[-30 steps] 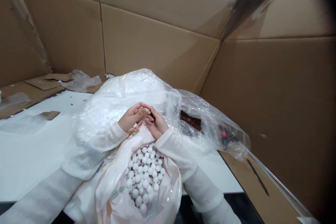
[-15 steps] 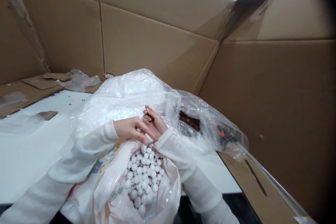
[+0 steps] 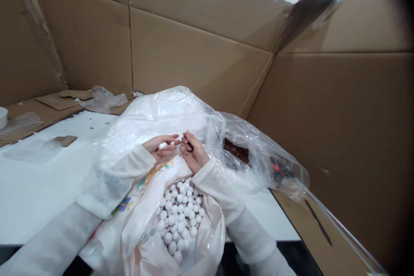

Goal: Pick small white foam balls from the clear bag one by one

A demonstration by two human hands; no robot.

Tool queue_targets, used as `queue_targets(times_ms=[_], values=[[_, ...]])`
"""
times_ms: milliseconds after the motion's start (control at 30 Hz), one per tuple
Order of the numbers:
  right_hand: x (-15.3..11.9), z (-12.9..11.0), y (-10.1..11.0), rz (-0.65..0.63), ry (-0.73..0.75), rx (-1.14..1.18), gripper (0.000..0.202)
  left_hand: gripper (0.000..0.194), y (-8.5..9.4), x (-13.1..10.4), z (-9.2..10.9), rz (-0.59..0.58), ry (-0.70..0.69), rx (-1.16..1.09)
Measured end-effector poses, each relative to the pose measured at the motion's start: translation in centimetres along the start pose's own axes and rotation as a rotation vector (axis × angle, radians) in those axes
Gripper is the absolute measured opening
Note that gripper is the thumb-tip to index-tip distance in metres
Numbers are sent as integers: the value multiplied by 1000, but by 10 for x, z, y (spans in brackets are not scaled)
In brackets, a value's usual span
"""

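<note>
My left hand (image 3: 153, 145) is turned palm up with its fingers curled around a few small white balls (image 3: 162, 145). Close beside it, my right hand (image 3: 196, 156) is closed in a pinch, with a small dark brown bit between its fingers that is too small to name. Below both hands, a pale plastic bag (image 3: 142, 224) with coloured prints gapes open towards me. Inside it lie many white balls (image 3: 181, 211) with reddish-brown bits among them. Behind the hands rests a large clear plastic bag (image 3: 174, 103) with white contents.
A bundle of dark brown strands (image 3: 236, 151) and a black-and-red item (image 3: 280, 170) lie under clear plastic on the right. Cardboard walls (image 3: 200, 43) enclose the white table (image 3: 39, 189). A cardboard scrap (image 3: 66, 140) and a white round container (image 3: 2, 117) are at left.
My left hand has drawn back from over the right wrist and turned palm up, showing white balls in it. My right hand has closed its fingers more. The view has shifted slightly.
</note>
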State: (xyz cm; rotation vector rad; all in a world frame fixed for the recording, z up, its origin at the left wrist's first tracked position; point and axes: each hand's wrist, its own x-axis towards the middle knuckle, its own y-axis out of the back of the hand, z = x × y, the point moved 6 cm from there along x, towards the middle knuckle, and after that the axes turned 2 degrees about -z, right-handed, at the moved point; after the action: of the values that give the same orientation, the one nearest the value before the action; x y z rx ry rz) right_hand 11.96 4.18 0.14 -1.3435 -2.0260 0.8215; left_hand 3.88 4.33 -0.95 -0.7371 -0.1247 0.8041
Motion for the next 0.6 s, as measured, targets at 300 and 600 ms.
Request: queue_targets(times_ms=[300, 600], values=[[0, 4, -3, -17, -9, -157, 28, 52, 5, 11, -11, -146, -58, 101], [-2, 6, 0, 29, 12, -286, 33, 44, 0, 8, -8, -110, -227, 106]])
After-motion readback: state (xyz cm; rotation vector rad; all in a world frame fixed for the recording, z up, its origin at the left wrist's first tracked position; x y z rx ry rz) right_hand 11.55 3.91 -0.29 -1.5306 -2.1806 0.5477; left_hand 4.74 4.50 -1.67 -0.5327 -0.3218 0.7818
